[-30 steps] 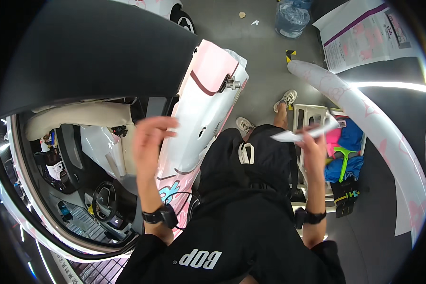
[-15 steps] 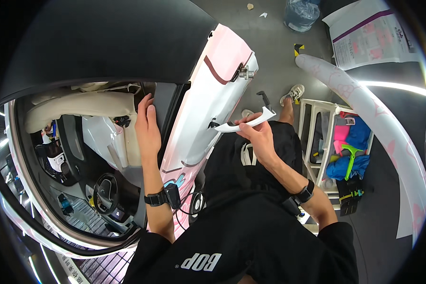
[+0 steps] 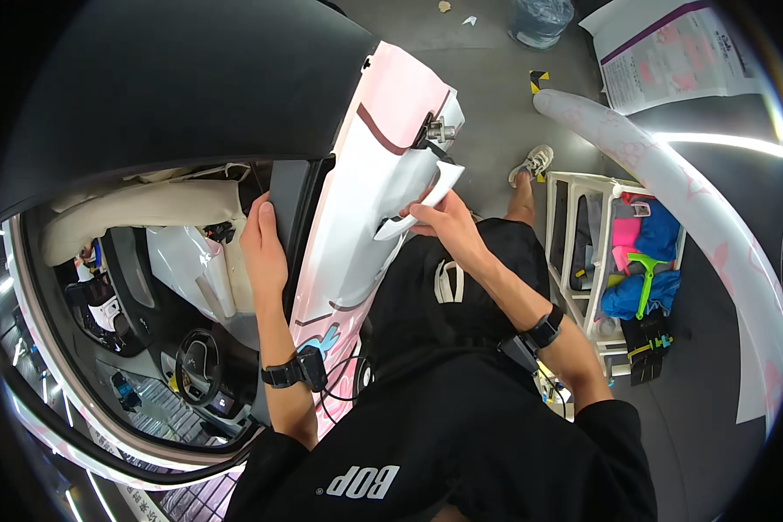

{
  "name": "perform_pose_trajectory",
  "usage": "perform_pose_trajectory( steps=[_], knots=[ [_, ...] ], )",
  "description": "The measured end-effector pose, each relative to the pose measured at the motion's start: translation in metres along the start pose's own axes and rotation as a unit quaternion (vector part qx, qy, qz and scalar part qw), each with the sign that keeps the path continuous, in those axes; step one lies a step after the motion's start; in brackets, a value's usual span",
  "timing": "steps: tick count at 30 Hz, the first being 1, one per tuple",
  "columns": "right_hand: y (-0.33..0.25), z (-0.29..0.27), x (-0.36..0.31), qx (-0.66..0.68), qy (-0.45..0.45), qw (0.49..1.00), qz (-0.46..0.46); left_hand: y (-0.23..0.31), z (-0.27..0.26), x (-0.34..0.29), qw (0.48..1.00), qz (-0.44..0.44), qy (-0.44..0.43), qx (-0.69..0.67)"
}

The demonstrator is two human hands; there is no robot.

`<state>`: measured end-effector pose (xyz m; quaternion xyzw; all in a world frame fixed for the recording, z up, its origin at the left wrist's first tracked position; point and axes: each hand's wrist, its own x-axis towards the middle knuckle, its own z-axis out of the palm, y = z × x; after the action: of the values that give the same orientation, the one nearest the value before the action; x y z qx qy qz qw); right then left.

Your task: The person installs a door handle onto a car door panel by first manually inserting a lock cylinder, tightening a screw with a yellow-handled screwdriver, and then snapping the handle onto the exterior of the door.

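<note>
A white car door handle [image 3: 442, 188] is gripped by my right hand [image 3: 448, 224], its near end at the dark handle opening of the pink and white car door [image 3: 346, 200]. The handle's far end lies close to the metal lock cylinder [image 3: 441, 130] in the upper part of the door; whether it touches the door there I cannot tell. My left hand [image 3: 262, 244] reaches over the open window, its fingers together against the dark inner door trim [image 3: 289, 196]. Its fingertips are hidden behind the trim edge, so I cannot make out what they grip.
Through the window show a beige seat [image 3: 152, 204] and a steering wheel [image 3: 198, 367]. To my right stands a white cart [image 3: 574, 178] holding blue cloths and a green squeegee [image 3: 645, 283]. Beyond it lies a long roll of pink-patterned film [image 3: 661, 161]. A dark roof [image 3: 183, 70] covers the upper left.
My right hand has moved the handle left and away from me, bringing it against the door. The handle's dark arm, visible before, is now mostly hidden. My left hand stays at the trim.
</note>
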<state>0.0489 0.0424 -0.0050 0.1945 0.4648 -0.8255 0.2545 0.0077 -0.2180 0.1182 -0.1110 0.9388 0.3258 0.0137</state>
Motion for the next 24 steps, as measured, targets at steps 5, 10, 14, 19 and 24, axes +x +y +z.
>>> perform_pose_trajectory(
  steps=[5, 10, 14, 19, 24],
  knots=[
    [-0.005, -0.002, 0.007, -0.007, -0.018, 1.0, 0.007, 0.005, 0.0, 0.0, 1.0, 0.011, 0.004, 0.008],
    [0.004, -0.005, 0.012, 0.022, -0.004, 1.0, -0.009, 0.005, 0.0, -0.001, 1.0, 0.009, 0.011, 0.01],
    [0.007, 0.001, 0.011, 0.023, 0.019, 0.999, -0.038, 0.006, 0.001, -0.002, 1.0, 0.005, 0.009, 0.011],
    [-0.001, -0.003, 0.014, -0.019, 0.063, 0.996, -0.056, 0.002, 0.002, 0.0, 1.0, 0.015, 0.011, 0.01],
    [0.0, 0.001, 0.009, -0.045, 0.061, 0.996, -0.045, 0.0, 0.001, -0.001, 1.0, -0.001, 0.013, 0.002]
  ],
)
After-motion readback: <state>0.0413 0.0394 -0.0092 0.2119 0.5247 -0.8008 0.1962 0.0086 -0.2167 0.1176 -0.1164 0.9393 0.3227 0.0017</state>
